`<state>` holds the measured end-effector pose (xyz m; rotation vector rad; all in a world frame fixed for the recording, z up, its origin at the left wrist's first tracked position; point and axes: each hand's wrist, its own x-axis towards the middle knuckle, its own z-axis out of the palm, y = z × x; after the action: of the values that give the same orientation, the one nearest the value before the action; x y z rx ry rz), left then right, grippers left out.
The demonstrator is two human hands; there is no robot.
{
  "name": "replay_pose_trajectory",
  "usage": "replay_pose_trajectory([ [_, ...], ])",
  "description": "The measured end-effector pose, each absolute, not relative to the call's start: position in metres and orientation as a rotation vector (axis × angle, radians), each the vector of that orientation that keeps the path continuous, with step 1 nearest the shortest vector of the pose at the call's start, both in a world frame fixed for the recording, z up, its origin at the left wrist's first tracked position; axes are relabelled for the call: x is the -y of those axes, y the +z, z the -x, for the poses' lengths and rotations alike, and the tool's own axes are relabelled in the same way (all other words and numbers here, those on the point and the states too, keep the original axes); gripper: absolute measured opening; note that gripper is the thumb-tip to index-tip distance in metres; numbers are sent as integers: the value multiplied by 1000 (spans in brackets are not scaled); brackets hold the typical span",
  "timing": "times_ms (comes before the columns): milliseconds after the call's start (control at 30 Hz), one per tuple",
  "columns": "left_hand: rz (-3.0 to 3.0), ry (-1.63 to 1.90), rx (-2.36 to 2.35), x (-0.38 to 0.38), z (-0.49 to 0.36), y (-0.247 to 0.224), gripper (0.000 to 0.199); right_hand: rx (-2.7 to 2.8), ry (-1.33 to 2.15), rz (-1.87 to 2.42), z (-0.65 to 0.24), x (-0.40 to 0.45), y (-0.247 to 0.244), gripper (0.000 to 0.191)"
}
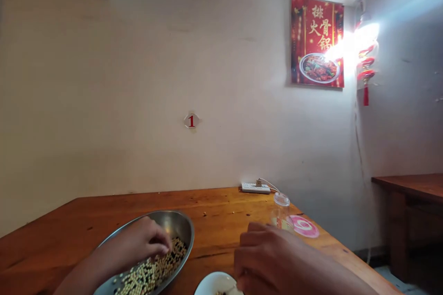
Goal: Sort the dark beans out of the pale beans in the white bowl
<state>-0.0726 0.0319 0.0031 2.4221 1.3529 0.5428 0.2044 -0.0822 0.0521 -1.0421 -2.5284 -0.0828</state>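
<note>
Steel bowl (pixel 180 223) of pale and dark beans (pixel 148 272) right under your left hand (pixel 138 244), narrow pinch, grip unclear; right hand (pixel 266 258) curled over small white dish (pixel 216 281), can't tell if holding. Both close on wooden counter (pixel 214 207), short reach between.

A camera worn on the head looks forward from the near edge of a wooden desk (pixel 214 205) toward the far wall (pixel 138 101), tilted slightly down, with the left hand (pixel 134 244) and right hand (pixel 270 258) close along the bottom edge.
</note>
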Motion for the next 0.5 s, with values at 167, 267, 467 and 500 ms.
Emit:
replay_pose_trajectory([
  [167,-2375,1307,-805,1,28,43,11,1955,-17,871,-200,89,56,13],
  [267,-2317,1564,-514,11,8,43,17,1810,251,777,-193,87,50,10],
  [467,-2216,1795,-463,27,-7,38,23,1683,784,731,-188,78,39,9],
  [500,-2230,1807,-477,30,-7,38,24,1681,814,721,-188,77,39,10],
])
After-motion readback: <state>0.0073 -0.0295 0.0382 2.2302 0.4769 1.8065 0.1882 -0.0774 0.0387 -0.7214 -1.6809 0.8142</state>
